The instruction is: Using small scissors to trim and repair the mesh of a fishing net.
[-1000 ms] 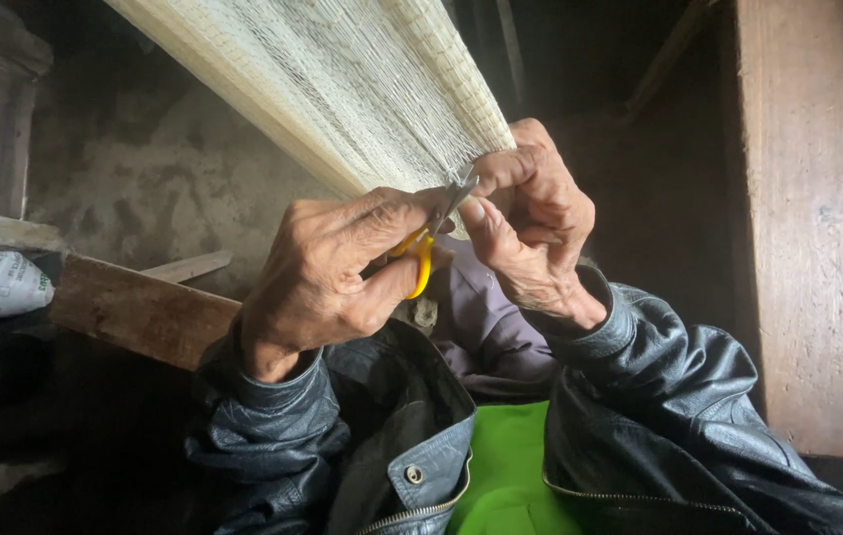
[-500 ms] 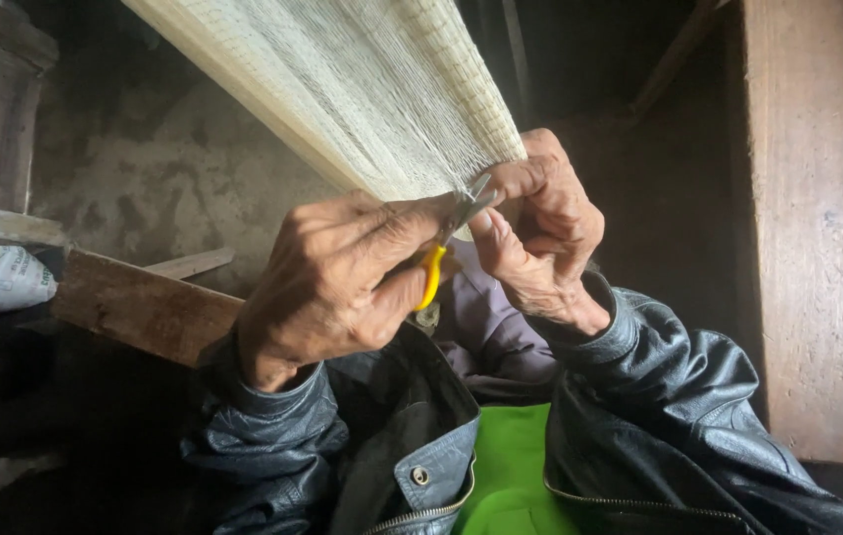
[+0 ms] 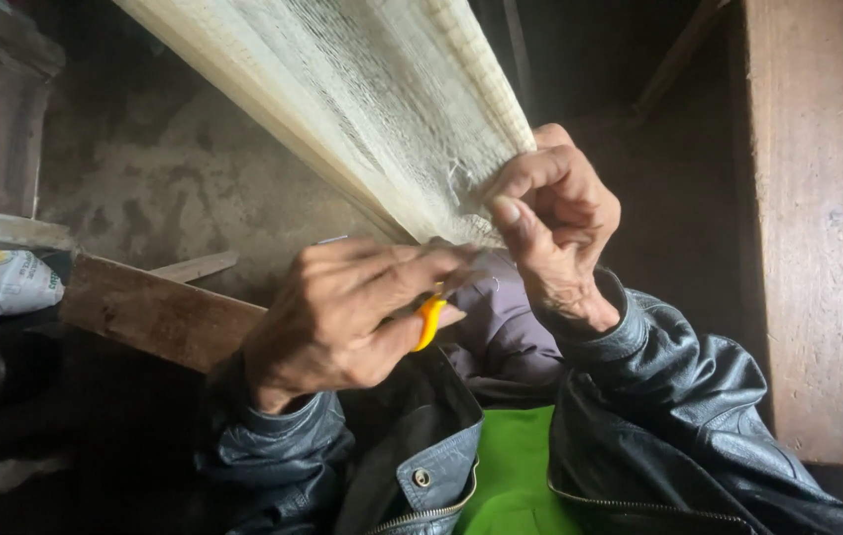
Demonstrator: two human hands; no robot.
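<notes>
White woven cloth, edge pinched by right hand fingers

View, single: head-worn camera, aimed down and forward over the wearer's own chest, very close range. Lower frame: black leather jacket sleeves and bright green garment front. Centre frame: left hand and right hand, both near the lens. Upper frame: sloping sheet of cream woven threads, running away up-left. Right edge: upright brown wooden post. Left background: rough grey wall, dim. No second view; no overlap to record.
</notes>
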